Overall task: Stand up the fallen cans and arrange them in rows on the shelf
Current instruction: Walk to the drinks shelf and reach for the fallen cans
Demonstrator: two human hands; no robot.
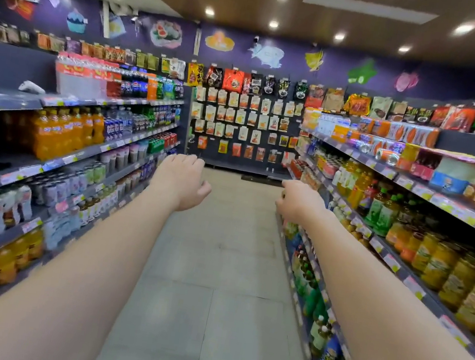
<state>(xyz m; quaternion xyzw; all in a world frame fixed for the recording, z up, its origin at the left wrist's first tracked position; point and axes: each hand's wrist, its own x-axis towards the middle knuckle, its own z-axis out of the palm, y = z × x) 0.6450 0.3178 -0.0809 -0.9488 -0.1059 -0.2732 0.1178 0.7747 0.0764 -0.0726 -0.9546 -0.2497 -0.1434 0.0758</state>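
Your two bare forearms reach forward down a shop aisle, above the pale tiled floor [214,270]. Your left hand [181,181] hovers palm down with relaxed, slightly drooping fingers and the thumb held out to the side; it holds nothing and touches nothing. Your right hand [299,204] is level with it and well apart, its back toward you and its fingers bent loosely downward, mostly hidden behind the knuckles; nothing shows in its grasp. The task's cans lie farther ahead on the right-hand shelf [388,173], the second tier from the top: an orange can [387,156] rests on its side with its silver end facing the aisle, and a blurred silver-ended can [362,146] lies on its side just beyond it. Both hands are well short of these cans. Jars of yellow fruit [442,264] fill a lower right tier, orange drink bottles [59,131] stand on the left shelving, and hanging snack packets [241,111] cover the end wall.
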